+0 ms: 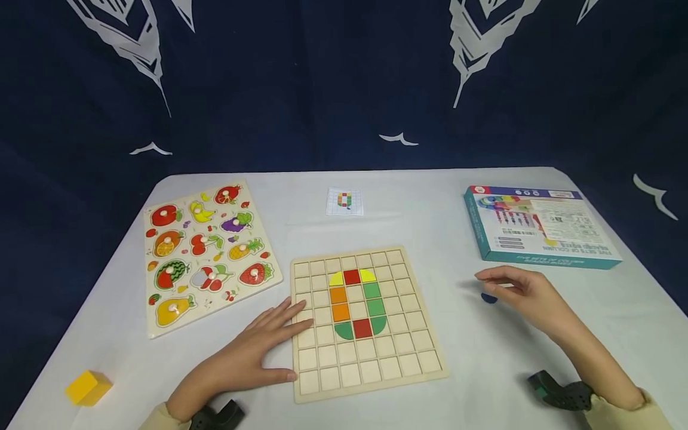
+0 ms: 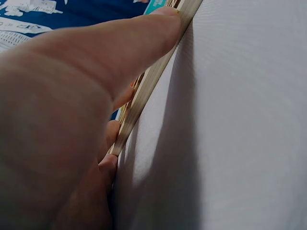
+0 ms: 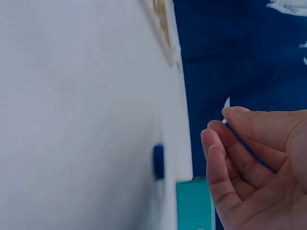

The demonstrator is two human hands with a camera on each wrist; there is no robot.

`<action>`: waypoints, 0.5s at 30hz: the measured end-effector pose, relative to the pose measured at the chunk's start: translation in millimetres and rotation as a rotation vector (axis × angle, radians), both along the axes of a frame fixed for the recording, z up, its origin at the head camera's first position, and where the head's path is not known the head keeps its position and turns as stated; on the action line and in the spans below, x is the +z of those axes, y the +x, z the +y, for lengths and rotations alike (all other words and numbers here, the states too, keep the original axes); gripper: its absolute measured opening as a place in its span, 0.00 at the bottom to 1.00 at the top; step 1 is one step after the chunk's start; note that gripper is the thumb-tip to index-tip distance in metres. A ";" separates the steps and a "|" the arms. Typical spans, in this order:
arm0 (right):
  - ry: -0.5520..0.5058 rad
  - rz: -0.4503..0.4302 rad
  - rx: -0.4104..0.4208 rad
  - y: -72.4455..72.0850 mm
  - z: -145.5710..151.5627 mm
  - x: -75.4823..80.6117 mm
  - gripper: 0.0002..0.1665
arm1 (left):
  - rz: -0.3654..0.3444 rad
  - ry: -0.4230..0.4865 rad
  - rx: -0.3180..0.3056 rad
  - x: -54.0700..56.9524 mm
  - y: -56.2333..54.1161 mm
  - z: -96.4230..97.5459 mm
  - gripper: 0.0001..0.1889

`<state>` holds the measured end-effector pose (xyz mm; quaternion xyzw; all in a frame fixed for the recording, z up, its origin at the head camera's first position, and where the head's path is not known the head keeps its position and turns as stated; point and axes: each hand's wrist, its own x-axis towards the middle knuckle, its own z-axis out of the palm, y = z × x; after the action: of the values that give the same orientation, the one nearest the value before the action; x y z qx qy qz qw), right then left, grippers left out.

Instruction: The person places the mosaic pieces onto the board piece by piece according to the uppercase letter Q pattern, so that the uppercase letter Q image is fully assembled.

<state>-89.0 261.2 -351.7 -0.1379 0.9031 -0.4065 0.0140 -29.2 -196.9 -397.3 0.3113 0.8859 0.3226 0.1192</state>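
My left hand (image 1: 271, 343) rests at the left edge of the wooden grid board (image 1: 371, 370), thumb and fingers spread along it. In the left wrist view the thumb (image 2: 139, 43) touches the board's side. On the grid, yellow, red, orange and green tiles (image 1: 374, 291) form a ring. My right hand (image 1: 529, 295) hovers over the right of the table, fingers loosely bent, nothing seen between them. Just beneath its fingertips, on the white cloth, lies a dark blue piece (image 1: 489, 298), also visible in the right wrist view beside the hand.
A fruit peg puzzle (image 1: 215, 304) lies at the left, a yellow block (image 1: 88, 388) near the front left. A small pattern card (image 1: 344, 202) sits behind the grid board. At the back right is a flat teal-edged box (image 1: 543, 227). Dark blue cloth (image 1: 306, 89) hangs behind the table.
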 end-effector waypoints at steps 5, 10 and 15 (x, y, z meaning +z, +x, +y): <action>0.113 0.005 -0.057 2.6 15.2 -13.4 0.12 | 0.010 0.007 -0.003 0.8 -0.4 -0.6 0.42; 0.187 0.069 -0.127 2.4 19.2 -21.1 0.13 | -0.001 -0.008 -0.002 0.9 -2.2 0.6 0.42; 0.208 0.140 -0.146 2.4 18.8 -32.1 0.11 | -0.017 -0.013 0.001 1.5 -1.4 0.6 0.42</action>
<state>-86.6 280.0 -383.8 -0.0977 0.9468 -0.2998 -0.0644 -30.6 -196.3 -395.8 0.3071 0.8871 0.3197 0.1284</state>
